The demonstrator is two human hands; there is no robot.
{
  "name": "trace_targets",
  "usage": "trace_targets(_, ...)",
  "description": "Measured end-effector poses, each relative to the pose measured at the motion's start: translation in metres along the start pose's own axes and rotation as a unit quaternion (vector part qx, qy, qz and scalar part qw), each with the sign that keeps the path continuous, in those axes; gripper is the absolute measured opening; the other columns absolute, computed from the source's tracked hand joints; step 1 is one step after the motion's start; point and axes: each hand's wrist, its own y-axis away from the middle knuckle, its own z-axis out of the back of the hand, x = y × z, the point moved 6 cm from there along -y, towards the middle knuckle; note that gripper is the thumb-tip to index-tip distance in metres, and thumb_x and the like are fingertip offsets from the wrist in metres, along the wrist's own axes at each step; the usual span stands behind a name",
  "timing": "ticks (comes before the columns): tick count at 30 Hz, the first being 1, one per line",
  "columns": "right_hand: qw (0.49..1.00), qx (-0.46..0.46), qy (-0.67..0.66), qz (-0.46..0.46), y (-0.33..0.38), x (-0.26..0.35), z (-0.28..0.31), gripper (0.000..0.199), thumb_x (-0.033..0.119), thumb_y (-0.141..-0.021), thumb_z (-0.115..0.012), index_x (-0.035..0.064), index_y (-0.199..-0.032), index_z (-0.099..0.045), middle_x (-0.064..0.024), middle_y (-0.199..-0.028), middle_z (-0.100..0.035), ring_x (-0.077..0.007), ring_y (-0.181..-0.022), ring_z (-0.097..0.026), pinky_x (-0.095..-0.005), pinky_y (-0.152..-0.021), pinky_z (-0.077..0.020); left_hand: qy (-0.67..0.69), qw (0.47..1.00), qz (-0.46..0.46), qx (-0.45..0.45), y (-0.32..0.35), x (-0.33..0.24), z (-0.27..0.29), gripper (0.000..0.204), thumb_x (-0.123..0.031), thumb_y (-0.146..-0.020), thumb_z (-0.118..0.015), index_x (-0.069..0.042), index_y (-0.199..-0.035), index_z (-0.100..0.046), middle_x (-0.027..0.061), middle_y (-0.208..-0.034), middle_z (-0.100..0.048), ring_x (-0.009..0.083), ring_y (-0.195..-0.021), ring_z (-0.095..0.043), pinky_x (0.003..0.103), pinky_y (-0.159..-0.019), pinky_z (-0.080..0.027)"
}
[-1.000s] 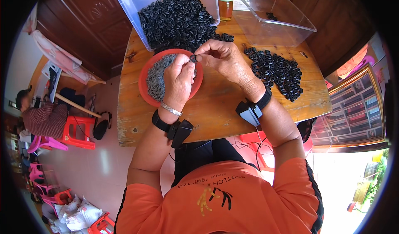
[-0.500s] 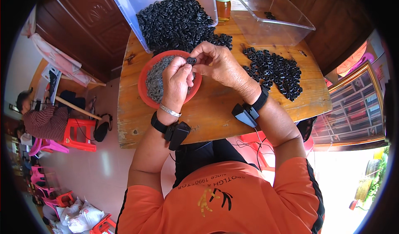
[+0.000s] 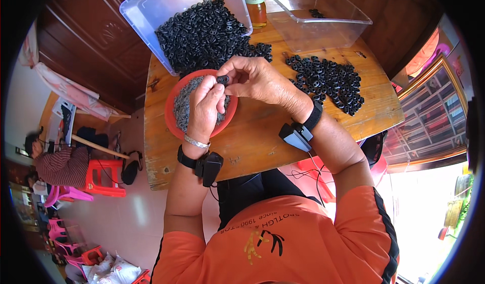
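Note:
My left hand and my right hand meet above a red bowl of small grey metal pieces. Both pinch one small black ring-shaped part between their fingertips. The left hand hovers over the bowl's middle and hides much of its contents. Behind the hands, a clear plastic bin lies tipped, spilling a heap of black parts onto the wooden table. A second, flatter pile of black parts lies to the right of my right hand.
A second clear bin, with a few black parts inside, stands at the back right beside a jar with a green lid. Left of the table, a person sits low by a red plastic stool. Pink chairs stand at the lower left.
Both hands stay together over the bowl with the black part; the fingers have shifted slightly around it. Nothing else has moved.

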Motion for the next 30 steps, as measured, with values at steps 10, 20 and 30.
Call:
trace_targets(10, 1.0, 0.007, -0.008, -0.007, -0.001, -0.007, 0.0, 0.025, 0.001, -0.077, -0.07, 0.0053, -0.1, -0.062, 0.0026, -0.082, -0.06, -0.0058, -0.076, -0.054, -0.0223, -0.071, -0.0463, 0.039, 0.999, 0.015, -0.009, 0.0, 0.002, 0.002, 0.019, -0.02, -0.094, -0.047, -0.005, -0.083, -0.051, -0.0045, -0.059, -0.043, 0.0024, -0.049, -0.036, 0.018, -0.045, -0.029)
trace_targets(20, 0.999, 0.007, -0.033, -0.008, 0.0, -0.005, -0.002, 0.025, 0.0, -0.078, -0.07, 0.0041, -0.101, -0.062, 0.0016, -0.085, -0.062, -0.0058, -0.081, -0.056, -0.022, -0.076, -0.047, 0.052, 0.999, 0.011, 0.001, 0.0, -0.004, -0.001, 0.02, -0.02, -0.094, -0.047, -0.005, -0.082, -0.051, -0.0038, -0.06, -0.044, 0.0034, -0.051, -0.039, 0.018, -0.048, -0.031)
trace_targets(30, 1.0, 0.003, -0.029, -0.002, 0.0, -0.003, 0.001, 0.026, 0.0, -0.079, -0.069, 0.0033, -0.105, -0.062, -0.0003, -0.09, -0.064, -0.0066, -0.084, -0.058, -0.0226, -0.077, -0.048, 0.091, 0.995, 0.027, -0.004, 0.001, 0.001, 0.002, 0.016, -0.016, -0.089, -0.046, -0.006, -0.077, -0.047, -0.0006, -0.061, -0.048, 0.0065, -0.053, -0.043, 0.019, -0.051, -0.035)
